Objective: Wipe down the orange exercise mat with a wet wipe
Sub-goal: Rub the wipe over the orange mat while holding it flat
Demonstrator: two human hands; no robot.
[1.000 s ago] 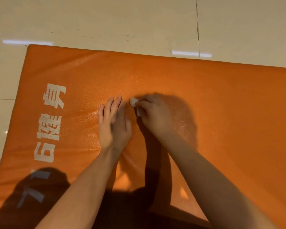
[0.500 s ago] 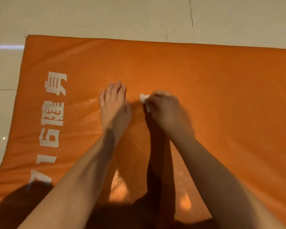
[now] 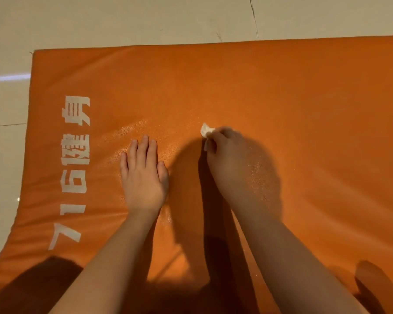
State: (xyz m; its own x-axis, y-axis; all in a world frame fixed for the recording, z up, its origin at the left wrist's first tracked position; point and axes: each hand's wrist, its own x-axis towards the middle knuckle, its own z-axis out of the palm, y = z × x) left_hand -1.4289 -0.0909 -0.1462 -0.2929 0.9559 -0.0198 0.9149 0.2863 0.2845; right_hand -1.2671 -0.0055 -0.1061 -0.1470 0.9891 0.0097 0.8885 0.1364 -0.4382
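The orange exercise mat [image 3: 304,109] fills most of the view, with white printed characters [image 3: 75,155] along its left side. My left hand [image 3: 143,175] lies flat on the mat, fingers straight and together. My right hand [image 3: 227,159] is curled over a small crumpled white wet wipe [image 3: 206,132] and presses it onto the mat; only a corner of the wipe sticks out past the fingers. A damp sheen shows on the mat around both hands.
Pale tiled floor [image 3: 145,21] borders the mat beyond its far edge and along its left edge. The mat's far left corner [image 3: 35,53] is in view. My shadow falls across the mat's near part.
My right hand has slid the wipe to the right, away from my left hand, so the gap between the hands has widened. The left hand stays flat on the mat.
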